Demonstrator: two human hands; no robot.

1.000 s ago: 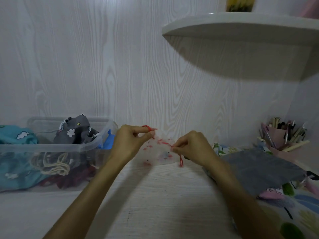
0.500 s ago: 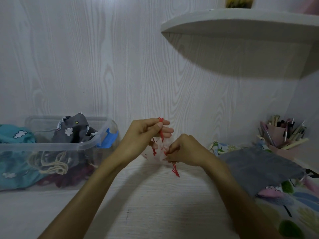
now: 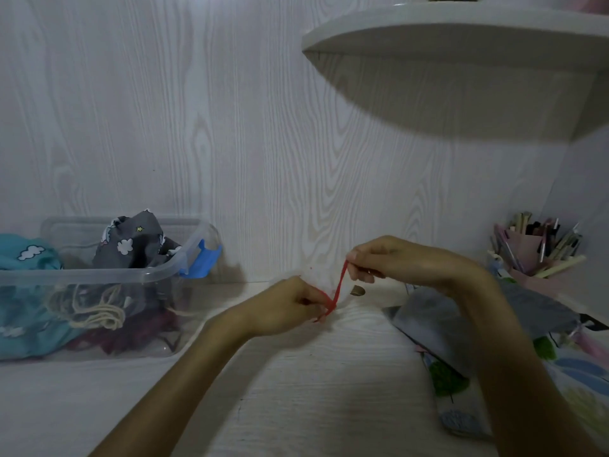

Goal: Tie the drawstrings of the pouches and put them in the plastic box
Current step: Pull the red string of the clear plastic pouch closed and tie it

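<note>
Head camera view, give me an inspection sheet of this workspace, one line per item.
Surface: pale wood-grain desk, bare in the middle.
Job's things: red drawstring stretched between both hands; its pale pouch is blurred. Clear plastic box on the left holds a grey cloud-print pouch, a teal one and more.
Clutter: grey pouch lying on leaf-print fabric at right.
Grips: left hand pinches the lower end of the drawstring; right hand pinches the upper end.
Cables: nothing seen.
Surroundings: wood-grain wall, white shelf, pink pen holder.
</note>
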